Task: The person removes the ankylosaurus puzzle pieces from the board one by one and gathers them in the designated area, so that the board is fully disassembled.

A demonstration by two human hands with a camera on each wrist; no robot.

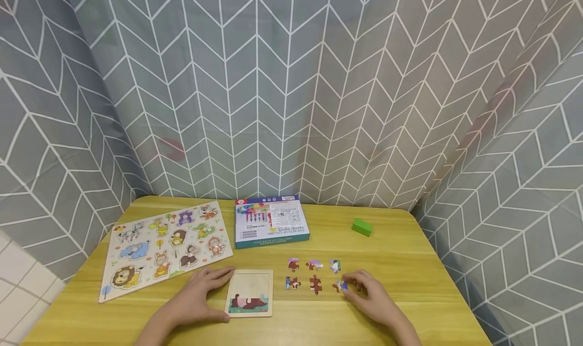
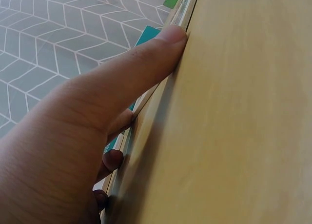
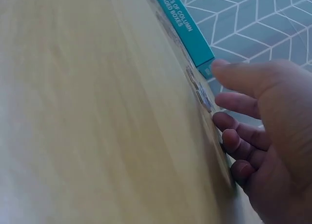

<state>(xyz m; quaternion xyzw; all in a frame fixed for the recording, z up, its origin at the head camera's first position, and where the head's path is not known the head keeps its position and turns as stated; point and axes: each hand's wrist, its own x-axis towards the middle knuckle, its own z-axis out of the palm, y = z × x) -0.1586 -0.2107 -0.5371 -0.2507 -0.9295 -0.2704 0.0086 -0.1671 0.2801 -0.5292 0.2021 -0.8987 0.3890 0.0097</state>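
A small square wooden puzzle tray (image 1: 249, 280) lies on the table, its lower part filled with brown, pink and green pieces. My left hand (image 1: 200, 295) is spread along the tray's left side, index fingertip at the upper left corner and thumb by the lower left one. In the left wrist view the thumb (image 2: 131, 68) is nearly straight. To the tray's right, loose jigsaw pieces (image 1: 316, 284) lie in two rows. My right hand (image 1: 371, 295) has its fingertips right at the lower right jigsaw piece (image 1: 338, 286), with a gap between thumb and index finger.
A wooden board with animal pictures (image 1: 155, 247) lies at the left. Behind the tray sits a flat cardboard box (image 1: 272, 222), and a green block (image 1: 362, 227) is at the back right. A patterned curtain (image 1: 282, 93) hangs along the table's far edge.
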